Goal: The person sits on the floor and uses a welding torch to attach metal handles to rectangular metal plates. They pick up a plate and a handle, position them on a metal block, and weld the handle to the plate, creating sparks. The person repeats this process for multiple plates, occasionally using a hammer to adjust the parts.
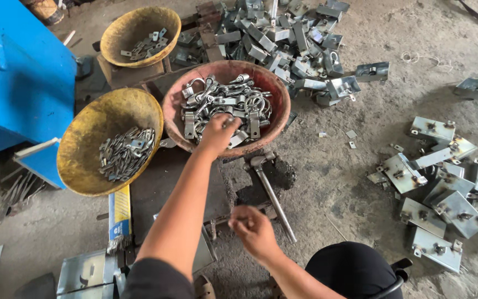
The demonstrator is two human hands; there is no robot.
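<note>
Reaching into the reddish bowl (pixel 175 119) | left hand (pixel 218 133) closing on metal clasps (pixel 225 105), grip unclear | right hand (pixel 255 230) loosely curled above the floor, hammer (pixel 272 194) beside | next likely needs a clean one-piece pick.

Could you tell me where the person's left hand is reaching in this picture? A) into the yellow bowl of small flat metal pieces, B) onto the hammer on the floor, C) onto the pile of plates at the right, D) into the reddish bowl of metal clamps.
D: the left hand is over the reddish bowl, fingers down among the metal clamps.
</note>
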